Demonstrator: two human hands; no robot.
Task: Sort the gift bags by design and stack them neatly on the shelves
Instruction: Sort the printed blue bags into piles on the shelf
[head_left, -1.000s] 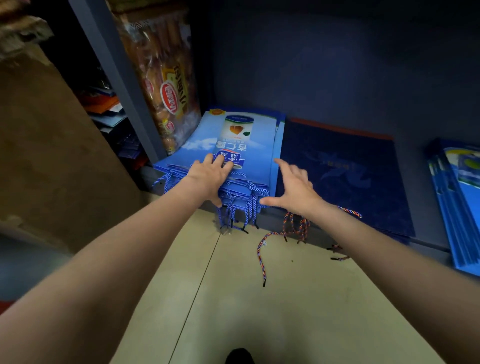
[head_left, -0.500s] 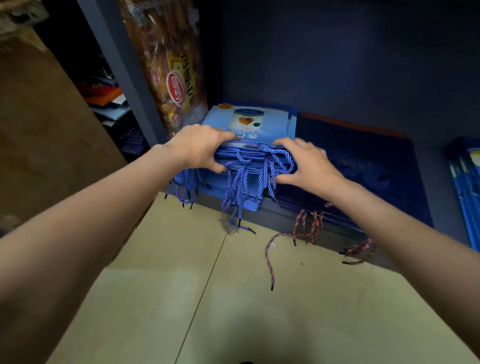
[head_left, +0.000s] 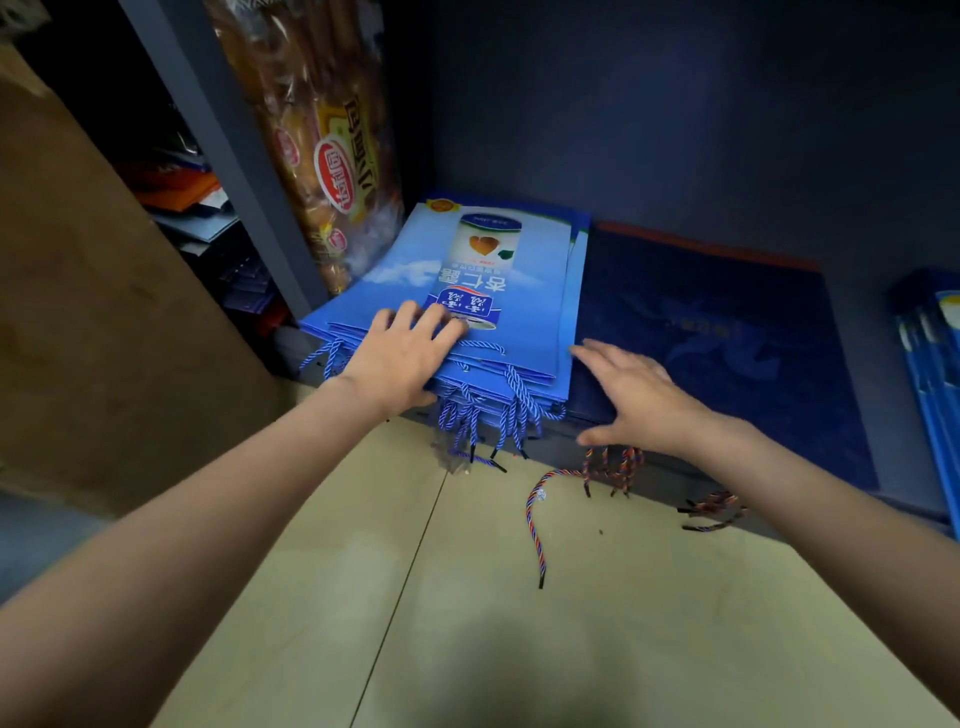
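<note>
- The light blue gift bags lay stacked flat on the shelf, their blue cords hanging over its front edge.
- The left hand pressed on the stack's near end, fingers straight, gripping nothing.
- The right hand hovered just right of the stack, fingers spread, over the dark blue bags.
- A snack packet leaned just left of the stack.

Left of my light blue bag stack, the grey shelf upright and snack packet block me. Right, the navy bags lie flat, leaving room above; dangling cords cross the near edge.
</note>
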